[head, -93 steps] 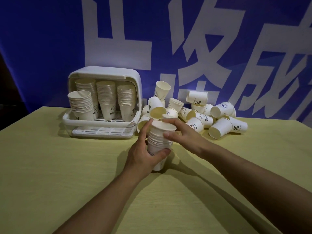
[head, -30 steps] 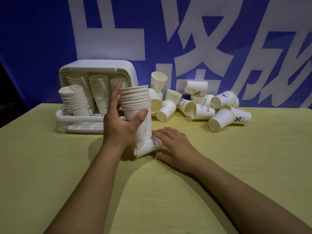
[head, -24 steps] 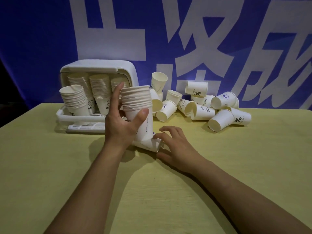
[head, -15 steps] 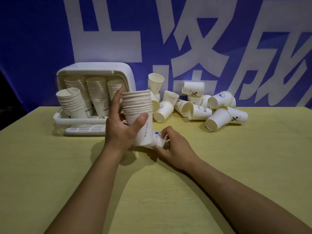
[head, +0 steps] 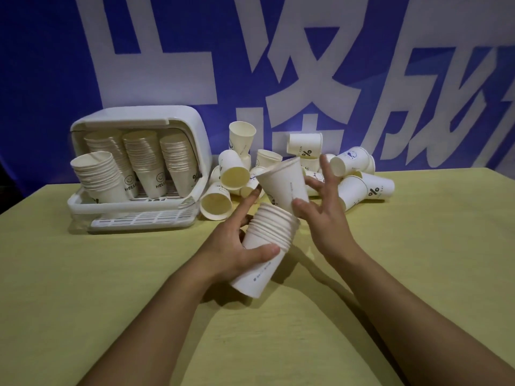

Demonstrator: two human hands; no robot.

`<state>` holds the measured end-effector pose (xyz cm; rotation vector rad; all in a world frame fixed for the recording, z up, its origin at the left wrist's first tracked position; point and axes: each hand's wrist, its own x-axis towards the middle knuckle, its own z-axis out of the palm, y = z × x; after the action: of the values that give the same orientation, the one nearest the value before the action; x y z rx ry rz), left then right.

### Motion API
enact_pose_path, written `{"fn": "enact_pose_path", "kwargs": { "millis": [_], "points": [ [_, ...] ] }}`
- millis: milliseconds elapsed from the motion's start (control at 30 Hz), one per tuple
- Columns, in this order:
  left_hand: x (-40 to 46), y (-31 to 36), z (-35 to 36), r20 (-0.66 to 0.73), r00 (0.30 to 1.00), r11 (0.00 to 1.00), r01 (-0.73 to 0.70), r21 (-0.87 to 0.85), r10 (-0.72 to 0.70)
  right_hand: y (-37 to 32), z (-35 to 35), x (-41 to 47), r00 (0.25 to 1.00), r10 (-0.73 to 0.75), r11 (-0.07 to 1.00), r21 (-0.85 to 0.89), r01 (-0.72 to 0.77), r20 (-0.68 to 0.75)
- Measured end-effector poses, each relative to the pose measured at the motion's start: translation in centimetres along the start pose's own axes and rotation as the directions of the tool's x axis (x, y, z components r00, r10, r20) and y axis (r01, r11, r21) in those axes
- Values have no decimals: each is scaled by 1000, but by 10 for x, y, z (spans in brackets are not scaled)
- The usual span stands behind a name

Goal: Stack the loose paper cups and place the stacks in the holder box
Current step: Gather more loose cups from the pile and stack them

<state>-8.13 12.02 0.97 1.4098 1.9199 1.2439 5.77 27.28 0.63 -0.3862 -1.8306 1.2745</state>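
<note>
My left hand (head: 234,246) grips a stack of white paper cups (head: 264,246), tilted with its mouth up and to the right, just above the table. My right hand (head: 323,215) pinches a single paper cup (head: 284,185) between thumb and fingers, with its base right at the stack's rim. The white holder box (head: 83,210) stands at the back left and holds several upright cup stacks (head: 145,165). A pile of loose cups (head: 354,185) lies behind my hands.
The yellow-green table (head: 111,288) runs to a blue banner with white characters (head: 278,65) behind it. One cup (head: 216,201) lies on its side between the box and my hands. The box's slatted tray (head: 139,218) juts out toward me.
My right hand has lifted the fallen cup off the table up to the stack's mouth. My left hand has lowered the stack and tilted it to the right.
</note>
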Motion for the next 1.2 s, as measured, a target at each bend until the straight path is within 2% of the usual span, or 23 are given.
{"fn": "enact_pose_path", "kwargs": {
  "millis": [133, 233, 367, 433, 467, 533, 567, 600, 667, 733, 800, 900, 1000, 1067, 1133, 1200],
  "points": [
    [-1, 1, 2, -35, 999, 999, 6, 42, -4, -3, 8, -3, 990, -56, 995, -69, 65, 126],
    [-1, 1, 4, -118, 992, 998, -34, 51, 40, 1, 4, 0, 994, -56, 996, -60, 61, 94],
    [-1, 1, 5, -217, 974, 998, -50, 48, 59, 16, -12, 7, 989, -148, 958, -244, 149, 23],
    [-1, 0, 5, -215, 976, 999, -33, 29, 39, 30, -29, 18, 974, -199, 863, -491, 123, -107],
    [-1, 0, 6, -210, 977, 999, -33, 25, 38, 39, -39, 22, 973, -170, 768, -639, 33, -153],
    [-2, 1, 6, -194, 980, 998, -40, 40, 47, 56, -57, 28, 975, 10, 528, -827, -193, -221],
    [-2, 1, 6, -185, 981, 998, -41, 54, 50, 62, -63, 29, 962, 118, 442, -854, -274, -247],
    [-2, 1, 7, -176, 983, 997, -40, 70, 51, 68, -66, 30, 944, 205, 399, -859, -321, -258],
    [-2, 2, 8, -163, 985, 995, -35, 93, 50, 73, -66, 32, 930, 244, 441, -822, -360, -276],
    [-3, 3, 8, -159, 986, 994, -37, 99, 52, 73, -64, 36, 916, 152, 563, -730, -389, -371],
    [-3, 3, 8, -160, 985, 994, -43, 101, 59, 73, -65, 41, 879, 119, 644, -638, -423, -462],
    [-3, 4, 8, -155, 985, 992, -52, 115, 70, 76, -72, 41, 826, 196, 700, -515, -495, -528],
    [-3, 4, 10, -151, 985, 990, -62, 127, 81, 73, -71, 39, 816, 176, 744, -469, -477, -551],
    [-3, 4, 10, -149, 985, 989, -66, 133, 85, 70, -64, 39, 857, 127, 708, -559, -431, -500],
    [-3, 4, 11, -142, 986, 988, -69, 138, 89, 72, -56, 39, 915, 117, 558, -736, -382, -386],
    [-3, 5, 11, -139, 986, 987, -72, 144, 92, 76, -53, 39, 924, 135, 472, -797, -377, -357]
  ]
}}
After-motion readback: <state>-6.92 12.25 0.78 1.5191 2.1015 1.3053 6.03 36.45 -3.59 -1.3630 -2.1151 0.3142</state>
